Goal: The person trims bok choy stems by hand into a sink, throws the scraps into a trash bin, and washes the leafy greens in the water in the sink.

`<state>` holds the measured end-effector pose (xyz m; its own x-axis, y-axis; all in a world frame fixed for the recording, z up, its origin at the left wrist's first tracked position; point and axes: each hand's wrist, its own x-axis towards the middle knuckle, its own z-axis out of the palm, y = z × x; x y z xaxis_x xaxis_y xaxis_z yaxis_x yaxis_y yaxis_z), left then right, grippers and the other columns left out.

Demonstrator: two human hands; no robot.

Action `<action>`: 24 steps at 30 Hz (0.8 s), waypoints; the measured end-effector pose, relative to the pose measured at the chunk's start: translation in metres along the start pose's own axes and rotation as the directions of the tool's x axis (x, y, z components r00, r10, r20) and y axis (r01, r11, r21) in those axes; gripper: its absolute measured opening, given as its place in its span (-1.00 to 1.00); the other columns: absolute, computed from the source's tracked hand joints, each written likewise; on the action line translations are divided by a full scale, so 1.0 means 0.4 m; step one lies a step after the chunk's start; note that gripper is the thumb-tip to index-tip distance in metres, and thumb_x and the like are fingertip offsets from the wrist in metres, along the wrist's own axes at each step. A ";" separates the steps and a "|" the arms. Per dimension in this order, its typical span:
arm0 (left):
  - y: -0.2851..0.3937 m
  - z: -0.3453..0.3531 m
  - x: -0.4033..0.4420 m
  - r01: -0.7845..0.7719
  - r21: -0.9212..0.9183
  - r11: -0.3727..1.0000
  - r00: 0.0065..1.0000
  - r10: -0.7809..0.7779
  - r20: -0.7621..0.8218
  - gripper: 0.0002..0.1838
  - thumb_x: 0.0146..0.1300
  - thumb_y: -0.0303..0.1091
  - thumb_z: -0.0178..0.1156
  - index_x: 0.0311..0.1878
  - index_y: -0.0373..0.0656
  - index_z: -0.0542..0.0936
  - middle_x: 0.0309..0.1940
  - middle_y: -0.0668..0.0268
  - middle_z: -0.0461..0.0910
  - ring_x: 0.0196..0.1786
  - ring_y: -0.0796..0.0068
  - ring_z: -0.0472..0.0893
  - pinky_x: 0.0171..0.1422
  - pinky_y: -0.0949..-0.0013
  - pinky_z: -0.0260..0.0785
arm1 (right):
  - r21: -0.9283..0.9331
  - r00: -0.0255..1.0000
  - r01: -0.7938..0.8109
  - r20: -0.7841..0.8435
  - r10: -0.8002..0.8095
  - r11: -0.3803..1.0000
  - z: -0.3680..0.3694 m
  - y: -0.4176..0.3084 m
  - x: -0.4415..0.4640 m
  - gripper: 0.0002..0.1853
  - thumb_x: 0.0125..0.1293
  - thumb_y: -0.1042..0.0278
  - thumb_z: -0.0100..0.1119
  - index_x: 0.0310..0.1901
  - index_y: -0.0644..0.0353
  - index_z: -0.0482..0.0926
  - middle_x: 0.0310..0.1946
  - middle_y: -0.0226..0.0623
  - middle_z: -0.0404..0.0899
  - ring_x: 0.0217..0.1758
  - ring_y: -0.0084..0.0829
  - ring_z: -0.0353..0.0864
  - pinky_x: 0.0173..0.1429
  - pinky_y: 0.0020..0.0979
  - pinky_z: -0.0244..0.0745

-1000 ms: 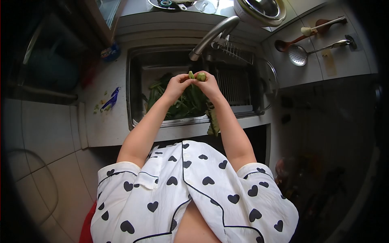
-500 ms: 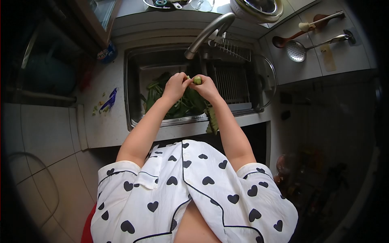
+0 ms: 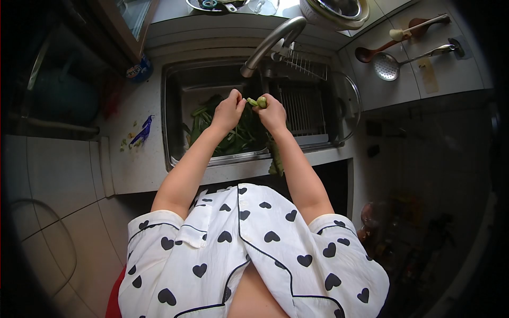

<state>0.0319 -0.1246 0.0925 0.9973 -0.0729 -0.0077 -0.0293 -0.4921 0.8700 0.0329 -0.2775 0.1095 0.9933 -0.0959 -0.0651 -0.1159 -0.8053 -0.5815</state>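
One green stalk (image 3: 262, 102) clamped in the right hand (image 3: 273, 114)
Its tip is exposed beside the left hand (image 3: 228, 114), whose grip cannot be told.

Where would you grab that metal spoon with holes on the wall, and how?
On the metal spoon, probably the middle of the handle, coming from the room side: the wall is behind it, and the handle is slim, the bowl broad and round.

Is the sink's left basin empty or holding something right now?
Not empty: leafy greens lie in the left basin, below the hands, with part of its floor showing.
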 end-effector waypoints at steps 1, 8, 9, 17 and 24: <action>0.003 -0.002 -0.001 0.004 0.045 0.999 1.000 -0.005 0.017 -0.77 0.30 -0.23 0.07 -0.28 -0.19 0.34 -0.49 0.11 0.52 -0.35 0.05 0.54 -0.25 0.15 0.34 | -0.043 0.999 0.012 -0.032 -0.014 0.999 0.000 -0.002 -0.001 -0.70 -0.02 0.22 0.35 -0.28 0.16 0.53 -0.38 -0.12 0.61 -0.22 -0.08 0.58 -0.20 -0.17 0.42; -0.046 0.041 0.014 -0.088 -0.203 0.975 0.990 0.063 -0.125 -0.65 0.22 -0.20 0.17 -0.03 -0.24 0.50 -0.18 0.07 0.52 -0.11 0.17 0.55 -0.03 0.28 0.37 | 0.332 0.999 -0.030 0.044 0.017 0.943 0.029 0.055 0.033 -0.71 -0.08 0.37 0.42 -0.34 0.23 0.51 -0.49 -0.24 0.56 -0.42 -0.39 0.53 -0.33 -0.38 0.39; -0.025 0.035 0.006 -0.095 -0.232 0.968 0.994 0.078 -0.082 -0.70 0.21 -0.21 0.18 -0.13 -0.25 0.54 -0.23 0.08 0.53 -0.16 0.20 0.56 -0.07 0.28 0.38 | 0.413 0.996 -0.036 0.085 0.000 0.910 0.028 0.040 0.029 -0.71 -0.06 0.38 0.41 -0.35 0.25 0.50 -0.50 -0.30 0.54 -0.43 -0.46 0.49 -0.34 -0.41 0.37; 0.002 0.006 0.001 -0.120 -0.009 0.993 0.992 0.120 0.031 -0.80 0.23 -0.30 0.10 -0.28 -0.28 0.49 -0.37 0.13 0.47 -0.25 0.16 0.50 -0.17 0.22 0.32 | 0.589 0.945 -0.141 0.320 -0.069 0.796 -0.001 0.001 0.013 -0.77 0.01 0.43 0.38 -0.38 0.28 0.49 -0.50 -0.52 0.46 -0.43 -0.68 0.35 -0.35 -0.53 0.31; -0.021 -0.005 -0.013 -0.214 0.194 0.957 0.973 0.191 0.126 -0.77 0.27 -0.25 0.00 -0.37 -0.24 0.43 -0.38 0.10 0.46 -0.22 0.03 0.44 -0.13 0.10 0.28 | 0.279 0.972 -0.098 0.234 0.031 0.955 0.011 0.033 0.038 -0.78 -0.03 0.35 0.37 -0.33 0.16 0.57 -0.48 -0.31 0.59 -0.37 -0.38 0.57 -0.29 -0.35 0.40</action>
<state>0.0269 -0.1182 0.0864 0.9566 -0.2749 0.0967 -0.2540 -0.6240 0.7390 0.0465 -0.2869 0.0974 0.9625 0.0185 -0.2707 -0.2067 -0.5967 -0.7754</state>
